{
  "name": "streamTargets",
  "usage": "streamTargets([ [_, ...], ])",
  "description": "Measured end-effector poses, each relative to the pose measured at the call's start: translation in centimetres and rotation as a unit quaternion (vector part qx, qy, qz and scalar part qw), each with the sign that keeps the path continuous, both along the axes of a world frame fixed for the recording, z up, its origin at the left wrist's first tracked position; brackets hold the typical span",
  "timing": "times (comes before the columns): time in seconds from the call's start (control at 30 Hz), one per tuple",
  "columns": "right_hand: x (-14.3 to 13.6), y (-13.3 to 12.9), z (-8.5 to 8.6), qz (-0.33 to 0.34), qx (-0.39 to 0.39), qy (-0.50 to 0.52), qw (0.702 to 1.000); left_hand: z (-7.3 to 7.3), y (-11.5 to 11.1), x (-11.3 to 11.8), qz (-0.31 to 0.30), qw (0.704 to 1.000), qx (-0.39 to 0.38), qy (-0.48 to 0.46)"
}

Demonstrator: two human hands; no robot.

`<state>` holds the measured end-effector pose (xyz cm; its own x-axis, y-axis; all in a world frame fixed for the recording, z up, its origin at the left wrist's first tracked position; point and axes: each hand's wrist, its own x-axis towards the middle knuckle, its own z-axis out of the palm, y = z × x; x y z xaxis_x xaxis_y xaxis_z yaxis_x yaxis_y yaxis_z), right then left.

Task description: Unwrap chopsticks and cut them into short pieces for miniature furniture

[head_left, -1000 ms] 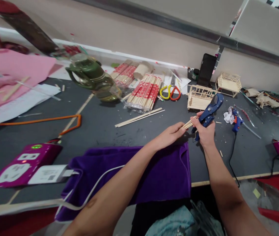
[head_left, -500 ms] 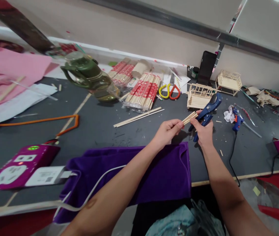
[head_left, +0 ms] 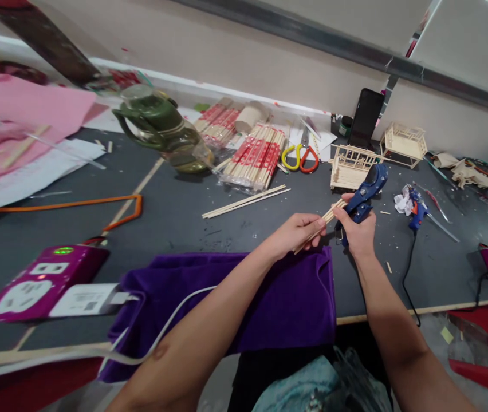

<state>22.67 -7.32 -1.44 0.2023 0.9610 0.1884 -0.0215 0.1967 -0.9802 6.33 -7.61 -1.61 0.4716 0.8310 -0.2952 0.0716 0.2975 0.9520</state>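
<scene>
My left hand (head_left: pixel 306 232) is closed round a few thin wooden sticks (head_left: pixel 329 216), their lower ends poking out below the palm. In my right hand (head_left: pixel 359 232) is a blue pipe cutter (head_left: pixel 366 189), tilted up and away from me. The thumb and fingertips of that same hand also touch the upper ends of the sticks. Whether the cutter's blade meets the sticks I cannot tell. Just beyond the cutter stands a small model made of wooden sticks (head_left: pixel 347 177). Two loose sticks (head_left: pixel 246 203) lie on the grey table to the left.
Packs of chopsticks (head_left: pixel 255 157), scissors (head_left: pixel 299 158) and a green jug (head_left: pixel 153 123) stand along the back. A phone (head_left: pixel 365 117) leans near a second stick model (head_left: pixel 404 144). At right lies a glue gun (head_left: pixel 418 213). Purple cloth (head_left: pixel 287 303) and a power strip (head_left: pixel 40 283) lie in front.
My left hand has slid down along the sticks, so their lower ends now show beneath it. The cutter has turned slightly in my right hand. The view has shifted a little.
</scene>
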Motion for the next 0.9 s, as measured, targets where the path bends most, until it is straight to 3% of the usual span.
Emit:
streamTargets([
  [0.2,-0.4,-0.3,0.5,-0.001,0.007,0.045,0.999,0.3,-0.1,-0.2,0.010,1.000,-0.014,-0.015],
  [0.4,-0.5,-0.6,0.7,-0.012,0.016,0.017,1.000,0.0,-0.2,0.0,0.003,1.000,-0.010,-0.026],
  [0.57,-0.3,-1.4,1.5,-0.032,0.076,-0.047,0.995,-0.2,0.0,0.7,0.020,0.991,0.119,-0.052],
  [0.73,0.3,-1.9,2.0,0.017,0.141,-0.150,0.978,0.8,-0.6,1.2,0.075,0.963,0.258,-0.027],
  [0.9,0.2,-1.7,1.7,0.040,0.137,-0.149,0.978,0.8,-1.0,1.3,0.094,0.956,0.279,0.010],
])
